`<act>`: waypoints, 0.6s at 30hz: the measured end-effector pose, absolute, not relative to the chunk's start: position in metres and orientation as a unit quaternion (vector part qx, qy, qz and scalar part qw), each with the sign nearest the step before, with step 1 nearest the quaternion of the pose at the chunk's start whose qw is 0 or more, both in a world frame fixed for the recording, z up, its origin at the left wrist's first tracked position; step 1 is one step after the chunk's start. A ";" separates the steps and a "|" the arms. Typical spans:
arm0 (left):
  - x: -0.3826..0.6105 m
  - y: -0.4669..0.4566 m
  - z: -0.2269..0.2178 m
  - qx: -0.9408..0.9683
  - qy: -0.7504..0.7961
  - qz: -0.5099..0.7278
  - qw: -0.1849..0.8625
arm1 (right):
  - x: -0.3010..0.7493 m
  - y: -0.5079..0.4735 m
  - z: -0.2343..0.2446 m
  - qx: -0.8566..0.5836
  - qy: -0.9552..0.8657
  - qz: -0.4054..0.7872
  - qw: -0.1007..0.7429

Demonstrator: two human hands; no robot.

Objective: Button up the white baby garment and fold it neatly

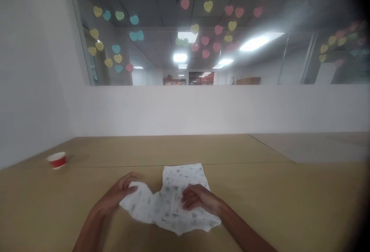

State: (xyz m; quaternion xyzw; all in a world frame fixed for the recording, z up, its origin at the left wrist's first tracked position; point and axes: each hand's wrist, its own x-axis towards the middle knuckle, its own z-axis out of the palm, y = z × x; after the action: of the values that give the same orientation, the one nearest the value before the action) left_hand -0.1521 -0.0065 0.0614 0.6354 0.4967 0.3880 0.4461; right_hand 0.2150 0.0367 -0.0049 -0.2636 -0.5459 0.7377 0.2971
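Observation:
A small white garment (170, 190) with a scattered grey print lies spread on the table, creased, one part reaching left like a sleeve or leg. My left hand (123, 191) pinches the tip of that left part between thumb and fingers, lifting it a little off the surface. Over the garment's middle is my right hand (196, 198), its fingers curled in against the fabric. A raised fold shows beside the right fingertips; how much cloth they grip is partly hidden.
The tan table (274, 205) has seams across it. At the far left stands a red and white paper cup (58, 160). A white wall (185, 109) rises behind the table, below a window with heart-shaped notes (208, 6). A paler surface (323, 146) adjoins at back right.

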 end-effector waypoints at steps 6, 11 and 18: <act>-0.063 -0.014 0.077 0.565 0.230 0.420 0.671 | 0.207 0.039 -0.013 -0.122 -0.345 0.877 0.310; -0.061 -0.006 0.058 0.650 0.353 0.386 0.551 | 0.206 0.034 -0.011 -0.135 -0.370 0.863 0.316; -0.067 -0.006 0.028 0.807 0.440 0.253 0.302 | 0.220 0.039 -0.024 -0.444 -0.621 0.511 0.395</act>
State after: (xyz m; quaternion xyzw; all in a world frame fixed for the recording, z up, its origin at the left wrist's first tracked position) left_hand -0.0666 -0.0061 0.0278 0.8073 0.4397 0.2526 0.3018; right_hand 0.2202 0.0387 -0.0244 -0.4437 -0.6212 0.5108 0.3955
